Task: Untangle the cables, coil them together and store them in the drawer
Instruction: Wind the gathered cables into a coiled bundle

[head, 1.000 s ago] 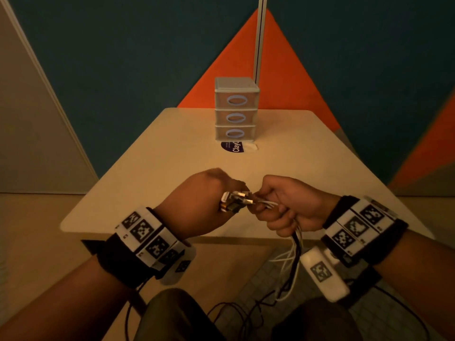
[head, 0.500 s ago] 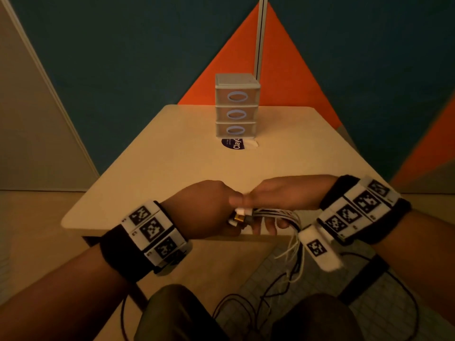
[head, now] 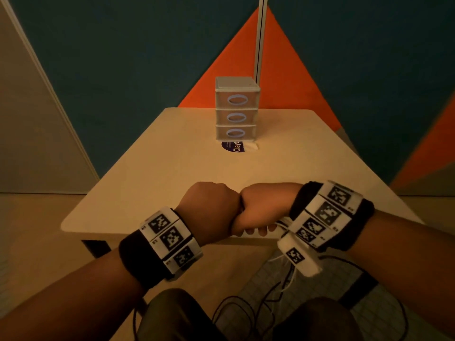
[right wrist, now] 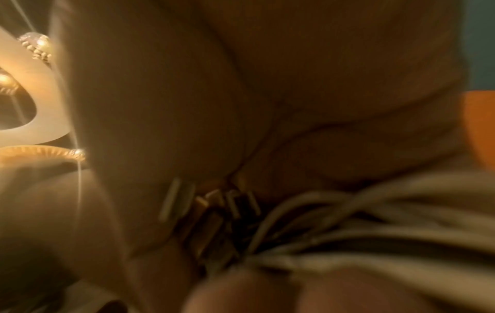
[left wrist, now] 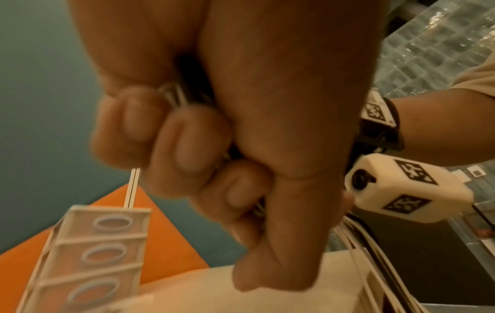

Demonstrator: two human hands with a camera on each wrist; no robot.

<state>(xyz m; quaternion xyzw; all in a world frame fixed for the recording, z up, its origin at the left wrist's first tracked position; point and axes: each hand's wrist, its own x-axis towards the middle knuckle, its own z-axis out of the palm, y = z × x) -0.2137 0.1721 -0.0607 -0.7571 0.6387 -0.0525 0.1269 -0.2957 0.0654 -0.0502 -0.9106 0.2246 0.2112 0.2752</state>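
My two fists meet knuckle to knuckle over the near edge of the beige table (head: 160, 173). The left hand (head: 209, 210) curls round the metal plug ends (left wrist: 171, 95) of the cables. The right hand (head: 258, 217) grips the bundle of white and black cables (head: 283, 222) just behind the plugs; the blurred right wrist view shows the connectors (right wrist: 214, 211) and strands (right wrist: 348, 222) in its palm. Loose cable lengths (head: 290, 279) hang below the right wrist toward the floor. The three-drawer unit (head: 236, 108) stands at the table's far side with all drawers closed.
A round purple label (head: 234, 146) lies in front of the drawer unit, and a white pole (head: 260, 33) rises behind it. Black cords (head: 246, 313) loop on the floor between my knees, over a gridded mat (head: 268, 279).
The right hand has rolled over and slid up against the left fist. The plug ends, visible between the hands before, are now hidden in the head view.
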